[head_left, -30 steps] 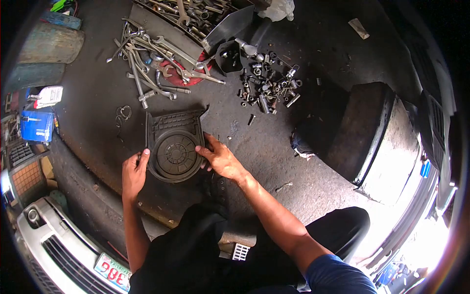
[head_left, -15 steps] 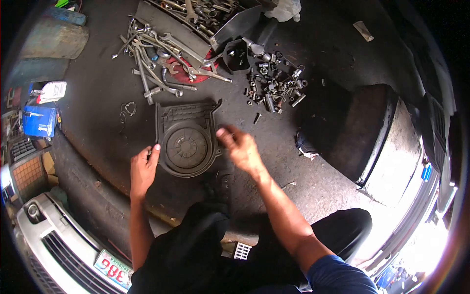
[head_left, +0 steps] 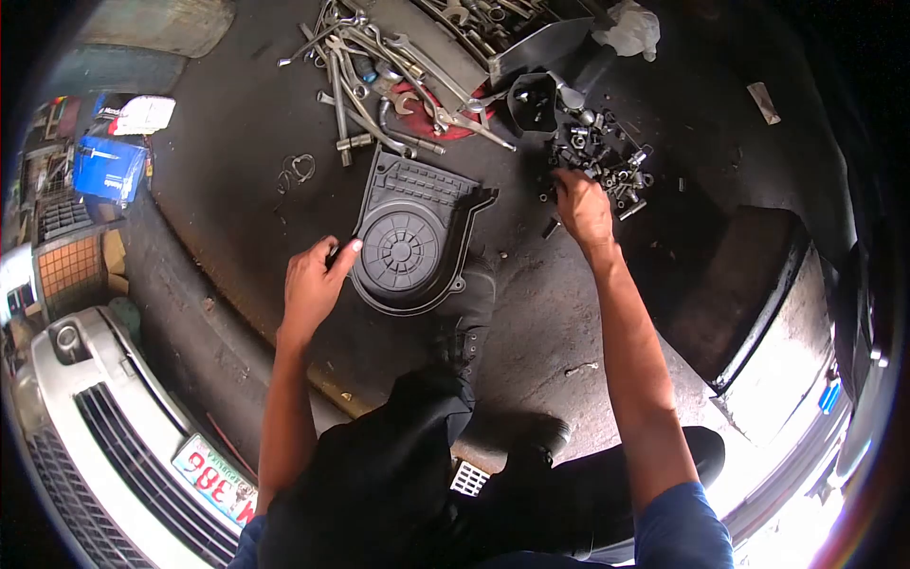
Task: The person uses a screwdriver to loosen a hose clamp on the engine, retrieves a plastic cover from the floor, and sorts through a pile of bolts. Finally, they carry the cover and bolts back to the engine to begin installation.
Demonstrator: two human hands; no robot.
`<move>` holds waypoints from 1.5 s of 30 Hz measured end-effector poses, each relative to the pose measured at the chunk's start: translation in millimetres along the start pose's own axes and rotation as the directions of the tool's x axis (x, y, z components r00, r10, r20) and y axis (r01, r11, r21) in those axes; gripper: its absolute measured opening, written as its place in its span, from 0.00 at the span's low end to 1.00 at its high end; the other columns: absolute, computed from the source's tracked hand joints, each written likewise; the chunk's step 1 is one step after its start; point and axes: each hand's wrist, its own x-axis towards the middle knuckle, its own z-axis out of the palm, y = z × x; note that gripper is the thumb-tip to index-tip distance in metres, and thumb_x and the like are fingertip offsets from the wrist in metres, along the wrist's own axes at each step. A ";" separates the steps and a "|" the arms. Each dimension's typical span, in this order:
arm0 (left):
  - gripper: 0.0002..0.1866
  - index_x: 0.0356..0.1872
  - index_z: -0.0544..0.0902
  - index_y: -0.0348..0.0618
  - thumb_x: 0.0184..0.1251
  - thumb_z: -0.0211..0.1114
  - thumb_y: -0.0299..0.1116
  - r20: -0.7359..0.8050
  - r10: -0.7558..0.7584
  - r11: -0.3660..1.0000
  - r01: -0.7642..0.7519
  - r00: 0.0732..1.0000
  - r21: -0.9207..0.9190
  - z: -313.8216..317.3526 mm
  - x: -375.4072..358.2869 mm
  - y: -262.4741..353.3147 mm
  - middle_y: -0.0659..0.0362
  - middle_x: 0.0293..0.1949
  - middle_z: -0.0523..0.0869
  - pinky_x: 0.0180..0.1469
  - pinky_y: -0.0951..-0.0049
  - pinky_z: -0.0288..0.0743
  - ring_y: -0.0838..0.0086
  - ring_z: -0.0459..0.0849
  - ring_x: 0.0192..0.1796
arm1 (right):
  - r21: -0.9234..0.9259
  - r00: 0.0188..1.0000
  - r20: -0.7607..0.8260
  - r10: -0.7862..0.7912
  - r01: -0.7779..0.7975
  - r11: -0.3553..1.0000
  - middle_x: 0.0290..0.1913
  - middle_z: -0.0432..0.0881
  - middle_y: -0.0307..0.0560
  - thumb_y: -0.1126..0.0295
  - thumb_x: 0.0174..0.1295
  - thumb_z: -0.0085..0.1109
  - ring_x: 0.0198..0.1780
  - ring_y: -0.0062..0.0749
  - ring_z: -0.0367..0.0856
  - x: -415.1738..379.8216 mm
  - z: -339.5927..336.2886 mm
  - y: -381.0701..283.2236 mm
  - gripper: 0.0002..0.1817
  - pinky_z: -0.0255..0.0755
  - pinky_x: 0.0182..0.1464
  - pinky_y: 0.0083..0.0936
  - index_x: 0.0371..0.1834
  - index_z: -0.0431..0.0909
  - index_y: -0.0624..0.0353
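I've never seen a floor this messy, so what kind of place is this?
Most likely a car repair workshop. Wrenches lie heaped on the dirty floor, loose bolts and sockets are piled under the right hand, and a car's front bumper with its number plate stands close by.

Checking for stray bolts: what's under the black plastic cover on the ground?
The black plastic cover lies flat on the dark ground, steadied at its edge by the left hand. Anything beneath it is hidden.

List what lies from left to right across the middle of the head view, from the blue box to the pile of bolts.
Blue box → wire loop → left hand → black plastic cover → right hand → pile of bolts and sockets.
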 end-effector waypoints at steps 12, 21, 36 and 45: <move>0.22 0.30 0.78 0.34 0.68 0.75 0.43 0.063 -0.054 0.998 0.055 0.997 -0.016 -5.0 4.8 8.0 0.50 0.20 0.75 0.30 0.62 0.68 0.58 0.69 0.22 | -0.196 0.993 0.109 -0.034 0.055 0.979 0.50 0.83 0.59 0.67 0.65 0.61 0.44 0.57 0.89 9.4 -12.3 -16.0 0.14 0.83 0.47 0.51 0.51 0.79 0.59; 0.18 0.33 0.80 0.40 0.57 0.82 0.37 0.044 0.505 0.818 -0.494 0.862 0.294 -40.5 3.1 69.6 0.58 0.28 0.81 0.31 0.65 0.76 0.67 0.80 0.27 | 0.876 0.915 0.304 0.267 -0.378 0.299 0.37 0.88 0.42 0.71 0.71 0.63 0.32 0.19 0.81 -22.7 -31.7 -60.5 0.08 0.76 0.36 0.23 0.49 0.83 0.62; 0.16 0.22 0.72 0.54 0.67 0.69 0.34 0.321 0.850 0.366 -0.907 0.417 0.208 11.0 -62.1 96.2 0.69 0.24 0.68 0.29 0.75 0.63 0.80 0.73 0.27 | 0.678 0.737 0.653 -0.174 -0.467 0.568 0.37 0.89 0.39 0.65 0.69 0.66 0.37 0.20 0.84 -61.7 -88.5 -50.6 0.10 0.79 0.39 0.21 0.44 0.87 0.62; 0.14 0.24 0.73 0.52 0.68 0.70 0.34 0.340 0.851 0.350 -0.914 0.401 0.203 14.2 -64.1 97.7 0.69 0.24 0.71 0.30 0.74 0.64 0.79 0.74 0.27 | 0.683 0.716 0.642 -0.273 -0.373 0.628 0.38 0.90 0.43 0.66 0.67 0.66 0.43 0.26 0.87 -68.1 -83.6 -42.5 0.11 0.79 0.49 0.26 0.45 0.88 0.63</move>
